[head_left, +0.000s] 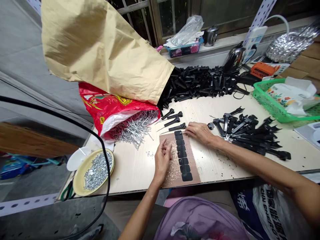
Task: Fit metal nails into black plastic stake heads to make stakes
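Note:
My right hand (201,132) is closed in a pinch on a thin metal pin (184,132), at the far end of a row of flat black pads (182,154). The pads lie in a line on a brown board (196,170). On the board's left side, my left hand (163,160) hovers or rests with loosely curled fingers, the tips apart and no object visible in them. Small pale bits (174,171) are scattered beside it. Several black plastic pieces with pins (177,126) lie just beyond the board.
Right of my right hand lies a pile of black pieces with pins (246,131); a larger black heap (200,81) spills from a tan sack (107,50). A red bag (112,110) holds metal pins (136,130). A yellow bowl (77,180) of small metal parts and a green basket (265,101) flank the table.

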The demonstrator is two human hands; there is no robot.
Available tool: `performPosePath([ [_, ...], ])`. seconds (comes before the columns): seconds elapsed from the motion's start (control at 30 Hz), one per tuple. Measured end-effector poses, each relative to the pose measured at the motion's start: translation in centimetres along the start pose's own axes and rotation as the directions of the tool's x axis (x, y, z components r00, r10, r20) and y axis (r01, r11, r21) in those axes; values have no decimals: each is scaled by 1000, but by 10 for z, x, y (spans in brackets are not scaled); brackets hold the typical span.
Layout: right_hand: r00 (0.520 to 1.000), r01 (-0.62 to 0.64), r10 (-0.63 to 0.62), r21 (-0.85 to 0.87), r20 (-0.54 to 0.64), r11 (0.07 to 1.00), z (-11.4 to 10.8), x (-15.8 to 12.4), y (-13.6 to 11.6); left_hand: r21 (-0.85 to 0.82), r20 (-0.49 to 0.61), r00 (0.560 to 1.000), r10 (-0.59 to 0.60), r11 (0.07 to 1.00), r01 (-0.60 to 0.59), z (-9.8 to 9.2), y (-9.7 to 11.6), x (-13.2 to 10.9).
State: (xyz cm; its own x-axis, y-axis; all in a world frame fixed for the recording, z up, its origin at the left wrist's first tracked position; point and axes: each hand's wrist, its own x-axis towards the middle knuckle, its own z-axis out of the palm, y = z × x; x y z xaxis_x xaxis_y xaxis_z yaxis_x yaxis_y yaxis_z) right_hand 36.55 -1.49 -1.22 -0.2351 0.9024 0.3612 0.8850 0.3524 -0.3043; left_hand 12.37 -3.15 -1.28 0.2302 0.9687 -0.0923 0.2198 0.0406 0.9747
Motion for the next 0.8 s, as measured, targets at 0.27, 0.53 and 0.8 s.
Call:
performPosePath([
  [0.27,856,496,-509,130,89,858,16,-62,-27,71,-114,993,18,997,-10,6,-5,-3],
  [0.53,983,173,-179,104,45,979,1,-29,-20,114,-185,982,25,993,-4,7,-9,-3],
  [0.8,930,324,-352,221,103,920,7,-43,-23,161,-194,980,36,987,-4,8,-11,-2],
])
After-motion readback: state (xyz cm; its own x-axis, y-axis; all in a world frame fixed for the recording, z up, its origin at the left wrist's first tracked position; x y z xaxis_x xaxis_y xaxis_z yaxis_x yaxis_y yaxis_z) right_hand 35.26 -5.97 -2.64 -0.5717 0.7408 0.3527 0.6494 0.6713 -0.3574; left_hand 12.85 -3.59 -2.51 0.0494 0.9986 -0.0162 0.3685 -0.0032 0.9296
